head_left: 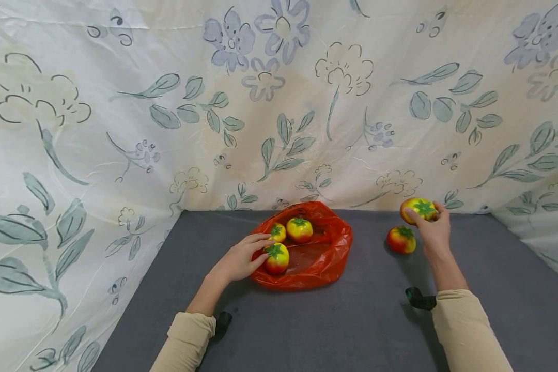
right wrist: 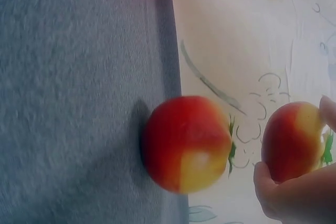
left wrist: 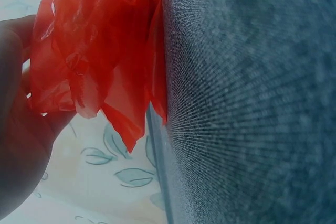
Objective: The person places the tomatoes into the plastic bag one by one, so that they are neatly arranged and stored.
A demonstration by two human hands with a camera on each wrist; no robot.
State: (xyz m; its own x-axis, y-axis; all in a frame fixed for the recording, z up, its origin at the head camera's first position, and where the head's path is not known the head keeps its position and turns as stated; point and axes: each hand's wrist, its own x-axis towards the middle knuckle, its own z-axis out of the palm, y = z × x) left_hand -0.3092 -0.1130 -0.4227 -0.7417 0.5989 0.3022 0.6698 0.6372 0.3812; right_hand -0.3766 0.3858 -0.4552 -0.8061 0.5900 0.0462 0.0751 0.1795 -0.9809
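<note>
Head view: a grey counter (head_left: 353, 320) is walled by floral cloth (head_left: 121, 129). The left hand (head_left: 239, 261) lies at the rim of a red bag (head_left: 325, 258), fingers (head_left: 260, 240) loosely curved over it and touching the near tomato (head_left: 277, 258); two more tomatoes (head_left: 299, 229) sit inside, beyond the fingertips. The right hand (head_left: 433, 232) is raised, fingers pinching a tomato (head_left: 417, 209); another (head_left: 401, 239) rests on the counter just left of them.

Left wrist view: bag plastic (left wrist: 100, 51) bunches against the palm (left wrist: 21, 145).

Right wrist view: fingers (right wrist: 294, 192) curl round the held tomato (right wrist: 289, 140), the loose tomato (right wrist: 186, 142) just beside.
</note>
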